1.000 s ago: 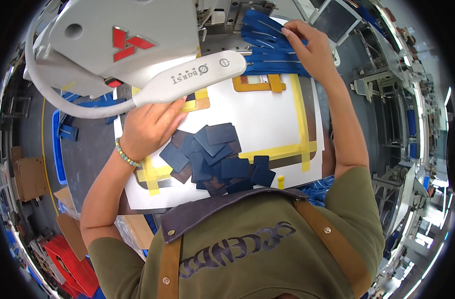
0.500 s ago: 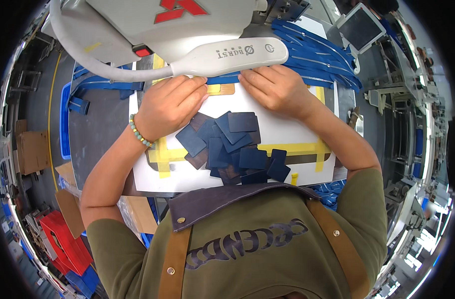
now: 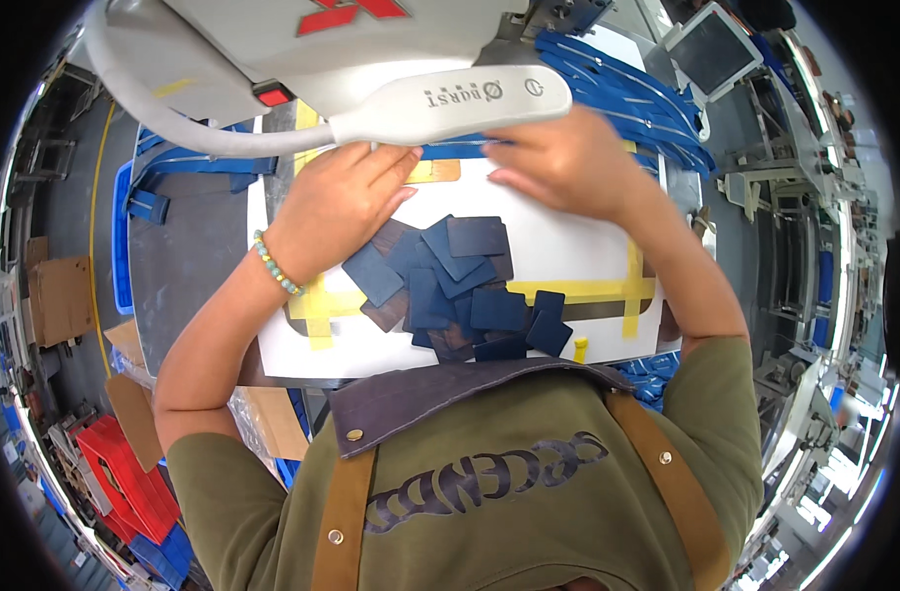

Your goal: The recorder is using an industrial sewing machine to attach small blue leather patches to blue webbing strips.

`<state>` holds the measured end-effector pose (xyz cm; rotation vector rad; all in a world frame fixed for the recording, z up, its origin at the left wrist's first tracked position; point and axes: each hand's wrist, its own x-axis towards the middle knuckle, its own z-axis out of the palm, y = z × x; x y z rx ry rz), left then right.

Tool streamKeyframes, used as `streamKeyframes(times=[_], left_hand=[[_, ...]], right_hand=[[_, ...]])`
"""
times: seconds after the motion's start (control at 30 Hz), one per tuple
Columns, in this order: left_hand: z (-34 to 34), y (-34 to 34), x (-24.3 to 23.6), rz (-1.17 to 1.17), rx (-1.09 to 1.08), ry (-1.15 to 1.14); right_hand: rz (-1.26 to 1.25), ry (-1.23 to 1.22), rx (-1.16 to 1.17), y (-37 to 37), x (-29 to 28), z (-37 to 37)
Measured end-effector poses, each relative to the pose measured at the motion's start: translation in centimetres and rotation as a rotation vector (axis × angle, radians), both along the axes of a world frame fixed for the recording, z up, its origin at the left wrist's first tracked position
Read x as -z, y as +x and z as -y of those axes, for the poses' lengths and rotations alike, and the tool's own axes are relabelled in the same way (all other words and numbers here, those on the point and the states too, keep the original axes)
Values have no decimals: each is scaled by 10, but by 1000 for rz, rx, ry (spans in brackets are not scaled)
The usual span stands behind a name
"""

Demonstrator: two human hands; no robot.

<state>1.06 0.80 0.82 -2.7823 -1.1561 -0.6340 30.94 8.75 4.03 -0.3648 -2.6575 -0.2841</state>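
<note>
A pile of dark blue and brown square patches [image 3: 455, 286] lies on a white board [image 3: 568, 251] marked with yellow tape. My left hand [image 3: 332, 207] rests flat at the pile's upper left edge, a beaded bracelet on the wrist. My right hand [image 3: 568, 163] hovers over the board's far side, fingers spread and slightly blurred, just under the white machine head [image 3: 440, 98]. Whether either hand pinches a patch is hidden.
A large white machine body [image 3: 273, 49] overhangs the far side of the table. Blue plastic strips [image 3: 617, 79] are stacked at the back right, beside a small screen [image 3: 716, 44]. A blue bin [image 3: 125, 236] sits left, red crates [image 3: 125, 473] and cardboard on the floor.
My right hand came back from the blue strips at the far right to the board under the machine head. My left hand shifted up beside it. My head moved forward over the table.
</note>
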Motion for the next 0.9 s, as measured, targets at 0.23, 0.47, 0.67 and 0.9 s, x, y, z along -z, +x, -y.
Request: streamKeyframes(times=[0.23, 0.47, 0.67, 0.9], left_hand=[[-1, -4, 0, 63, 14, 18], [2, 2, 0, 27, -37, -34], [1, -4, 2, 34, -43, -81], [-2, -3, 1, 97, -19, -40]], right_hand=[[-263, -979, 566, 0, -74, -34], [-686, -1561, 109, -20, 12, -57], [-393, -1382, 31, -19, -15, -37], [9, -153, -13, -12, 13, -2]])
